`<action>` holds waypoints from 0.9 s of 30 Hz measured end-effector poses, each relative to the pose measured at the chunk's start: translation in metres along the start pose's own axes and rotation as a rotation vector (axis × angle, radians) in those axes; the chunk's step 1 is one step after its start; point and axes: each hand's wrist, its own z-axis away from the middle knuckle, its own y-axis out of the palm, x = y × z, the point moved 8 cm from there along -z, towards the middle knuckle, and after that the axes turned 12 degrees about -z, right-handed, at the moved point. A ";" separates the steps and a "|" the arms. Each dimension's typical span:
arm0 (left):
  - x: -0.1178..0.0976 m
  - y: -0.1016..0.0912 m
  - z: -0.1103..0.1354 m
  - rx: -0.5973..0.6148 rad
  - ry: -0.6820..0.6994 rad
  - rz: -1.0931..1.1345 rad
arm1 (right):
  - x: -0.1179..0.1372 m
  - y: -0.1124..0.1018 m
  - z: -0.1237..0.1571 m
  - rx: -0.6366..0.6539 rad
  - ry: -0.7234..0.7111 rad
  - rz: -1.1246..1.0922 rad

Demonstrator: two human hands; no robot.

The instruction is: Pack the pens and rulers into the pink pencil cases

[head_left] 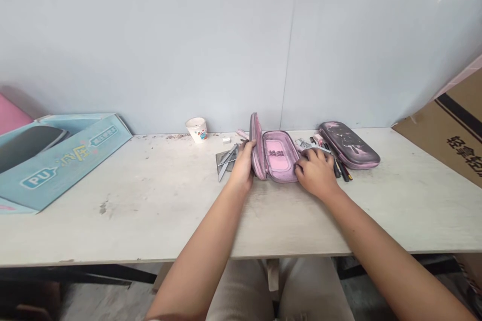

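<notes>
An unzipped pencil case [280,163] with a pink lining and elastic loops lies in front of me, its lid raised upright on the left. My left hand [244,165] is closed around that lid. At the opposite edge, my right hand [317,171] has its thumb at the case's rim and its fingers bent over the outer side. Pens and pencils [344,170] and a grey ruler [320,148] lie beside and partly beneath the right hand. Left of the case, more grey rulers [227,162] rest on a dark flat piece, partly hidden by my left hand.
A second, closed dark pencil case [350,144] lies to the right. Further back stand a paper cup [197,129] and a small white eraser-like block [226,140]. A blue box [68,160] occupies the table's left end; a cardboard box [448,125] is at the right.
</notes>
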 end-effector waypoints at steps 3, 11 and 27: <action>0.003 0.001 0.000 0.027 0.037 -0.108 | -0.015 -0.006 0.002 -0.027 0.022 0.030; 0.001 0.023 0.013 0.085 0.431 -0.778 | -0.089 -0.021 0.021 -0.032 0.142 0.091; -0.032 -0.014 0.002 -0.116 0.572 -1.622 | -0.103 -0.046 0.025 -0.125 0.066 0.099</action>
